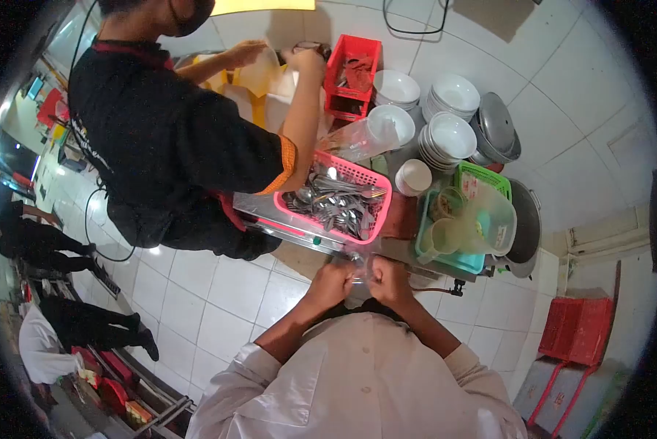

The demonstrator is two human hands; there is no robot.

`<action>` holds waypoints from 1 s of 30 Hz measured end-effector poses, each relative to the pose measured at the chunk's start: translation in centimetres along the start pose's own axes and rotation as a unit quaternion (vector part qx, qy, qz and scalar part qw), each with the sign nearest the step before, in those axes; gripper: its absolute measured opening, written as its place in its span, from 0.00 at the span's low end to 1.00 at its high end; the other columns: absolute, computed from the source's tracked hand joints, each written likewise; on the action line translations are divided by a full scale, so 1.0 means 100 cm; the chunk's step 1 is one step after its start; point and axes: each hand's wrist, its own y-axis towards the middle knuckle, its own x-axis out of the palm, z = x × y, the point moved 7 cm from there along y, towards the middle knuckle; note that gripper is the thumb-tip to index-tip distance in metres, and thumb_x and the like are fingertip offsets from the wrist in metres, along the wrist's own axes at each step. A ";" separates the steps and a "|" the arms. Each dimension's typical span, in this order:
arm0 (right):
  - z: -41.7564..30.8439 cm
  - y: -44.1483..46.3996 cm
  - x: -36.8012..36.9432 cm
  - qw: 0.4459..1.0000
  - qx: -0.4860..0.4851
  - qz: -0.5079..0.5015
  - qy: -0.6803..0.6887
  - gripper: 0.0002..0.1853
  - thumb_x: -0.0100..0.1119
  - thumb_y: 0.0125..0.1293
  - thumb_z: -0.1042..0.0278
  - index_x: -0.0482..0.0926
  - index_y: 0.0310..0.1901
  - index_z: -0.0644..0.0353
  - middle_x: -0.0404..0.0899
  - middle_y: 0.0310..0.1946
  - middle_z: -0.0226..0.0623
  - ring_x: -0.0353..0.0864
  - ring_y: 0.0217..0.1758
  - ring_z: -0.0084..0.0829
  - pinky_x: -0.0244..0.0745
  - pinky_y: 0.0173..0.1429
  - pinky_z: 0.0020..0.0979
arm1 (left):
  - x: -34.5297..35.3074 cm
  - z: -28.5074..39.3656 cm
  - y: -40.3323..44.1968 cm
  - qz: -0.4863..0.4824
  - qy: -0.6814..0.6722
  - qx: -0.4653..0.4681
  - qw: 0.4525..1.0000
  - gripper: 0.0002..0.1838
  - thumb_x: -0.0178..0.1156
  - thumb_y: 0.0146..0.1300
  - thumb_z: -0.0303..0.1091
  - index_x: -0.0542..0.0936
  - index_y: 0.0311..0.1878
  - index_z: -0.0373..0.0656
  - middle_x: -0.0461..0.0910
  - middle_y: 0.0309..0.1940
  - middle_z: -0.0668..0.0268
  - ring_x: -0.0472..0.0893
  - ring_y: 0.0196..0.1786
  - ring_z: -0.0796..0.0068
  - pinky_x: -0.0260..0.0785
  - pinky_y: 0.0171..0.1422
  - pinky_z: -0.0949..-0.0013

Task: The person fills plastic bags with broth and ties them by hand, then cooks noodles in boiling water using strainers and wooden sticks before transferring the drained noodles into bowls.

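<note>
Both my hands are closed and close together in front of my shirt, by the edge of a metal table (284, 230). My left hand (332, 284) is on the left and my right hand (388, 280) on the right. Something small, clear or shiny shows between them, too blurred to name. Just beyond stands a pink basket (384, 212) full of metal cutlery (343, 205), mostly spoons and forks. To the right of the basket are a stack of small white cups (414, 176) and a turquoise tray (423, 245) with plastic containers.
A co-worker in black (175, 139) stands at the left, arms over yellow and white containers. Behind the basket are a red bin (354, 69), stacked white bowls (452, 135) and metal pans (498, 124). A red folded item (575, 329) lies right; other people are far left.
</note>
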 end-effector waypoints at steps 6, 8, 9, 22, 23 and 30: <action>0.035 -0.018 -0.030 0.990 0.039 0.125 -0.059 0.10 0.57 0.44 0.79 0.63 0.24 0.61 0.63 0.17 0.41 0.63 0.19 0.38 0.58 0.25 0.40 | 0.036 0.005 0.006 0.001 -0.095 -0.006 0.995 0.13 0.60 0.57 0.29 0.67 0.22 0.37 0.71 0.21 0.54 0.75 0.31 0.49 0.65 0.36 0.59; 0.048 -0.021 -0.036 0.992 0.059 0.106 -0.033 0.11 0.59 0.44 0.78 0.65 0.25 0.61 0.64 0.17 0.38 0.65 0.19 0.34 0.60 0.25 0.35 | 0.042 0.004 0.011 0.026 -0.112 0.022 0.993 0.19 0.59 0.62 0.28 0.61 0.21 0.40 0.71 0.21 0.60 0.73 0.27 0.62 0.63 0.33 0.67; 0.056 -0.025 -0.036 0.993 0.077 0.084 -0.004 0.11 0.62 0.45 0.78 0.67 0.26 0.61 0.65 0.17 0.34 0.67 0.20 0.30 0.62 0.26 0.31 | 0.050 0.003 0.013 0.023 -0.113 0.020 0.993 0.19 0.59 0.62 0.28 0.61 0.21 0.40 0.71 0.21 0.60 0.73 0.27 0.62 0.63 0.33 0.67; 0.137 -0.061 -0.025 0.893 0.331 0.052 0.300 0.05 0.59 0.54 0.72 0.78 0.30 0.65 0.78 0.24 0.35 0.79 0.28 0.29 0.74 0.37 0.28 | 0.121 -0.008 0.025 -0.002 -0.544 -0.210 0.812 0.17 0.59 0.57 0.21 0.60 0.36 0.48 0.63 0.29 0.71 0.68 0.31 0.82 0.61 0.33 0.77; 0.137 -0.063 -0.016 0.837 0.362 0.048 0.406 0.05 0.58 0.54 0.73 0.78 0.30 0.66 0.78 0.25 0.34 0.78 0.30 0.30 0.74 0.39 0.28 | 0.129 -0.015 0.026 0.001 -0.543 -0.212 0.813 0.17 0.59 0.57 0.21 0.60 0.36 0.48 0.63 0.29 0.71 0.68 0.31 0.82 0.61 0.33 0.77; 0.082 -0.031 -0.042 0.884 0.152 0.047 0.440 0.11 0.53 0.53 0.78 0.71 0.41 0.61 0.75 0.30 0.36 0.75 0.33 0.29 0.71 0.42 0.29 | 0.131 -0.041 0.040 0.120 -0.507 -0.220 0.825 0.17 0.52 0.49 0.13 0.61 0.38 0.44 0.66 0.29 0.69 0.73 0.32 0.79 0.66 0.32 0.73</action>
